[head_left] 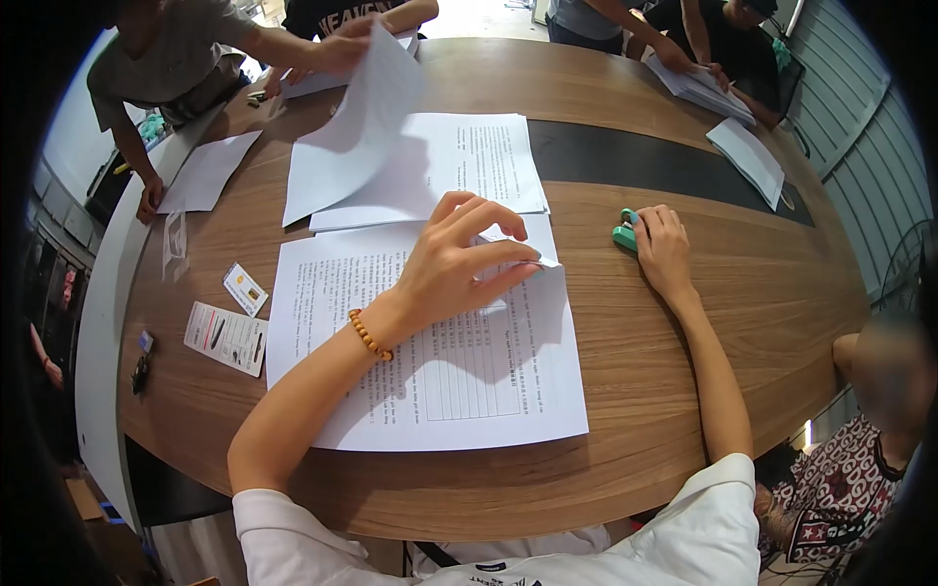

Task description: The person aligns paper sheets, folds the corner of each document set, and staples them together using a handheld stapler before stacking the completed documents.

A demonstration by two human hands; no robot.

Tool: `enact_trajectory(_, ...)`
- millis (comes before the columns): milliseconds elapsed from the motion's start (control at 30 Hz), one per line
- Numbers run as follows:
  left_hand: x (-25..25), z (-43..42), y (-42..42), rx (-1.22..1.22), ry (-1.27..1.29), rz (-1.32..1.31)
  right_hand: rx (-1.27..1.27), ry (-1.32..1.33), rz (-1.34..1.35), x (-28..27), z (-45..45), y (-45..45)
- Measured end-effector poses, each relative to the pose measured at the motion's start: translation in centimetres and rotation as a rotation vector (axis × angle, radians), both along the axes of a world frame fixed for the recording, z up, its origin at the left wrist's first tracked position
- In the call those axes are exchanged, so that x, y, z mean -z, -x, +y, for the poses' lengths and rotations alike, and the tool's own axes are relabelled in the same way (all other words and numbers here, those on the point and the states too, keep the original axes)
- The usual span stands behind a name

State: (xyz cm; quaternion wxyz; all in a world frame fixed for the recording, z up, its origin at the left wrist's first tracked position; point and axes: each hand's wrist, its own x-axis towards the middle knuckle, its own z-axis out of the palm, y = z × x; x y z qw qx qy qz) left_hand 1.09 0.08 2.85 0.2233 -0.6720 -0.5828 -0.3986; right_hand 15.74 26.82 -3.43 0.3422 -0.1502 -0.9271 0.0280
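In front of me lies a stack of printed sheets (391, 410) with text and a ruled table. My left hand (454, 256), a beaded bracelet (370, 335) on its wrist, reaches over the stack. Its thumb and index finger pinch the sheets' top right corner, which is lifted slightly. To the right of the stack, my right hand (665, 244) is closed around a small green stapler (623, 237) that rests on the table. Part of the stapler is hidden under the fingers.
Beyond my stack lie more printed sheets (484, 156); a co-worker's hand lifts a large sheet (357, 127) over them. Cards (226, 337) and small items lie at left on the wooden table (645, 371). Other people handle paper piles (699, 88) at far right. Someone sits at lower right.
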Motion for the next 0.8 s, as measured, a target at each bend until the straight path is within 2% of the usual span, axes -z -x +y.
enact_trajectory(133,0.2,0.1,0.1,0.016,-0.008,-0.045,-0.006,0.019,0.0,-0.2,-0.2,0.0)
enact_trajectory(200,0.3,0.4,0.6,-0.007,0.035,-0.224,-0.008,0.03,-0.003,-0.4,-0.4,-0.1)
enact_trajectory(233,0.4,0.4,1.0,-0.002,0.038,-0.227,-0.003,0.033,-0.006,-0.3,-0.4,-0.1)
enact_trajectory(300,0.2,0.1,1.6,-0.035,0.254,-0.732,-0.007,0.046,-0.01,-0.2,-0.2,-0.1)
enact_trajectory(400,0.5,0.1,2.2,-0.022,0.319,-0.891,-0.012,0.035,0.001,-0.1,-0.1,-0.1)
enact_trajectory(800,0.6,0.2,2.2,-0.009,0.297,-0.806,0.0,0.021,0.005,0.0,0.0,0.1)
